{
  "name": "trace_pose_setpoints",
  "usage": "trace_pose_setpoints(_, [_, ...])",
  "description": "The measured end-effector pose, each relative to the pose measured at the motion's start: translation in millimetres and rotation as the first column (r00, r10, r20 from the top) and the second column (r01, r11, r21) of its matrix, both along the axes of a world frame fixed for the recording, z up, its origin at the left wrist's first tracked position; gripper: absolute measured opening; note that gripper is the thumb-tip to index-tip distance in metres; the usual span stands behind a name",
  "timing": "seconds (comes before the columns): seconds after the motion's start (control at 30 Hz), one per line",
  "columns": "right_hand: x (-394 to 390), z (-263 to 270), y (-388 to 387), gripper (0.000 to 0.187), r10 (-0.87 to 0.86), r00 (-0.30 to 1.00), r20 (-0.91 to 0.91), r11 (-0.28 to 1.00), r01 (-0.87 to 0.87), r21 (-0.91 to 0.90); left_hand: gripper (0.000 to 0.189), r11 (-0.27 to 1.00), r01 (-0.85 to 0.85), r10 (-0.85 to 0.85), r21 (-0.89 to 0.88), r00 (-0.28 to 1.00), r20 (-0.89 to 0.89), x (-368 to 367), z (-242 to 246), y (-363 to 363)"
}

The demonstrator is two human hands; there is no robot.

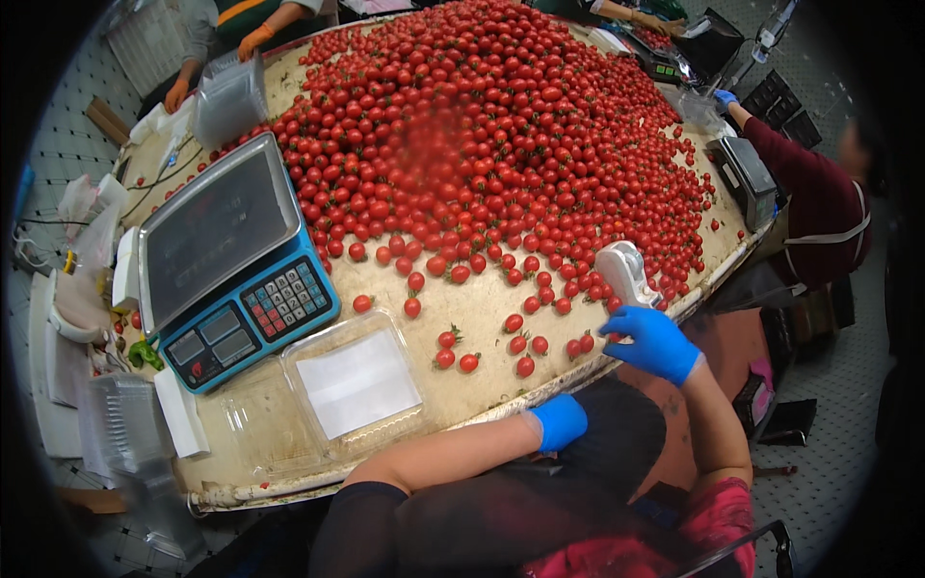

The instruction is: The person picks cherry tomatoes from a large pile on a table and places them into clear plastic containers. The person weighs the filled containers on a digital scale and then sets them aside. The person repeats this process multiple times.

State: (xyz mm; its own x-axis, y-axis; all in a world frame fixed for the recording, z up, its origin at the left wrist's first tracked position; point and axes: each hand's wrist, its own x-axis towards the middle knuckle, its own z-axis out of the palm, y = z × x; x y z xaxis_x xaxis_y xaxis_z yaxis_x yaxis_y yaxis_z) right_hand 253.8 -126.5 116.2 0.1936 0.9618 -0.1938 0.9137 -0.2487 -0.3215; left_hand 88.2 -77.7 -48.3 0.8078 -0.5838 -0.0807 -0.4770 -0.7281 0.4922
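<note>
My right hand (654, 345), in a blue glove, reaches over the table's front edge. Its fingertips are spread beside some loose cherry tomatoes (580, 344); whether they grip one is unclear. Just beyond it stands a white tape dispenser (623, 271). My left hand (562, 423), also gloved in blue, is low at the table edge in front of my body, its fingers hidden from view. Left of my hands lies an open clear plastic clamshell box (413, 415), with a white paper sheet (359, 383) in its nearer half.
A big heap of cherry tomatoes (506, 130) covers the table (462, 311). A blue weighing scale (249, 303) stands left, near stacked clear boxes (130, 426). A co-worker in orange gloves (256, 37) is at the back left; a person in a dark red sleeve (788, 155) works at right.
</note>
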Motion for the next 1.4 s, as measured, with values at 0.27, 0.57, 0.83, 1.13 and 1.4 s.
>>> trace_pose_setpoints(0.27, [5,-57,135,0.044,0.261,0.957,-0.128,0.893,-0.189,0.409,0.013,0.992,-0.103,0.117,-0.068,0.961,0.249,-13,3,2])
trace_pose_setpoints(0.57, [37,-70,324,0.055,0.220,0.927,0.304,0.730,-0.363,0.579,0.012,0.980,-0.179,0.197,-0.084,0.932,0.305,-1,-48,-30])
trace_pose_setpoints(0.83, [37,-88,303,0.090,0.159,0.952,0.263,0.916,-0.241,0.320,0.011,0.973,-0.196,0.227,-0.125,0.916,0.331,-3,-53,-31])
trace_pose_setpoints(1.13, [-12,-80,187,0.089,0.269,0.917,0.296,0.953,-0.297,0.053,0.020,0.977,-0.151,0.184,-0.150,0.954,0.238,-5,-32,-18])
trace_pose_setpoints(1.4, [-21,-74,110,0.069,0.271,0.957,-0.107,0.949,-0.247,0.196,0.011,0.992,-0.125,0.127,-0.027,0.959,0.255,-5,-17,-10])
